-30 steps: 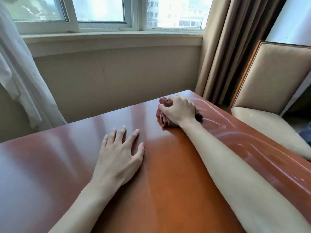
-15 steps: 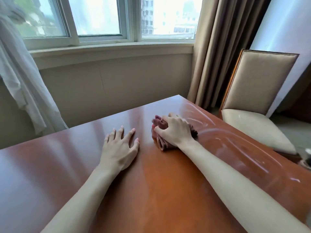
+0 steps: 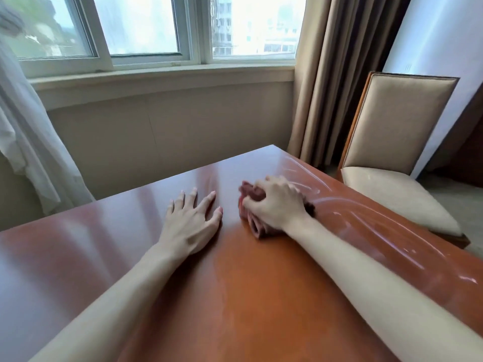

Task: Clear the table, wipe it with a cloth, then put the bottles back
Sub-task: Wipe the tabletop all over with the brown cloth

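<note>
1. We are looking down at a glossy reddish-brown table (image 3: 248, 296) that stands close to a beige wall under a wide window (image 3: 146, 27). A sheer white curtain (image 3: 28, 142) hangs at the left, heavy tan drapes (image 3: 337, 74) at the right.
2. A chair (image 3: 397, 121) with pale upholstery and a wooden frame stands just beside the table's right edge.
3. We can read no brand, label or writing anywhere on the table, the cloth or the chair.
4. The cloth (image 3: 257, 226), a dull pinkish-red rag, lies bunched on the table towards the far right corner, under our right hand (image 3: 277, 205).
5. The right hand grips the cloth from above, fingers curled round the wad and pressing it onto the wood; folds of it stick out past the fingertips and below the heel of the hand.
6. The left hand (image 3: 190, 223) lies flat on the table just left of the cloth, palm down, fingers straight and slightly spread, holding nothing. It is near the cloth but apart from it.
7. Curved wet streaks (image 3: 347, 212) shine on the wood to the right of the cloth, running along the table's right side.
8. Both forearms reach across the tabletop from the near edge.
</note>
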Tool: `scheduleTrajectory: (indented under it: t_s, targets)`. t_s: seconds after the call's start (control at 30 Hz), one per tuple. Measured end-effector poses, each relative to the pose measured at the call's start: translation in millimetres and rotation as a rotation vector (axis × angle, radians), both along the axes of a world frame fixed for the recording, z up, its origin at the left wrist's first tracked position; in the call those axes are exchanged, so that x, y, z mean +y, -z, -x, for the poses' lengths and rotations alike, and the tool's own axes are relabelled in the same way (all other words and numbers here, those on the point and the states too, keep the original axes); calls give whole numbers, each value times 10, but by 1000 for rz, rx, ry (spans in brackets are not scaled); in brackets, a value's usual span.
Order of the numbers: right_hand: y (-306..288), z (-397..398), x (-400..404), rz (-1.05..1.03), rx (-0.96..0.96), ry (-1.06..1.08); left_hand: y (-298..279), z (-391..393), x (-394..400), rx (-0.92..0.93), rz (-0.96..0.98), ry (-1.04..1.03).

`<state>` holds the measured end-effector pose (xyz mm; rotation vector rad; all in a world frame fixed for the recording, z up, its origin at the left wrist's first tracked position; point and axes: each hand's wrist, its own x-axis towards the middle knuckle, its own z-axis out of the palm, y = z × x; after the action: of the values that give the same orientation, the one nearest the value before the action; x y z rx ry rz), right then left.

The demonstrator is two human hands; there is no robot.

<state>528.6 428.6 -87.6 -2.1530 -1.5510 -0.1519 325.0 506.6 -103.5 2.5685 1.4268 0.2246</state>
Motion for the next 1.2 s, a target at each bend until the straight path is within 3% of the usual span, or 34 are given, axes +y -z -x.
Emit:
scheduleTrajectory:
  t_s: [0.17, 0.3, 0.43, 0.73, 0.87, 1.0, 1.2]
  targets:
    - [-17, -855, 1669, -23, 25, 152, 65, -9, 40, -28, -59, -30]
    - [-20, -1183, 2235, 2, 46, 222, 102, -25, 17, -36, -81, -49]
    - [15, -975, 1834, -3, 28, 164, 78, -8, 48, -17, -39, -51]
    - [11, 326, -443, -12, 1, -42, 11, 10, 23, -6, 4, -20]
    - [14, 584, -1073, -15, 6, -94, -5, 25, 13, 19, 12, -10]
    - [-21, 409, -796, -11, -14, -39, 10, 19, 36, 10, -13, -2]
    - [-10, -375, 505, -35, 38, 146, 69, 28, 7, -43, -40, -8]
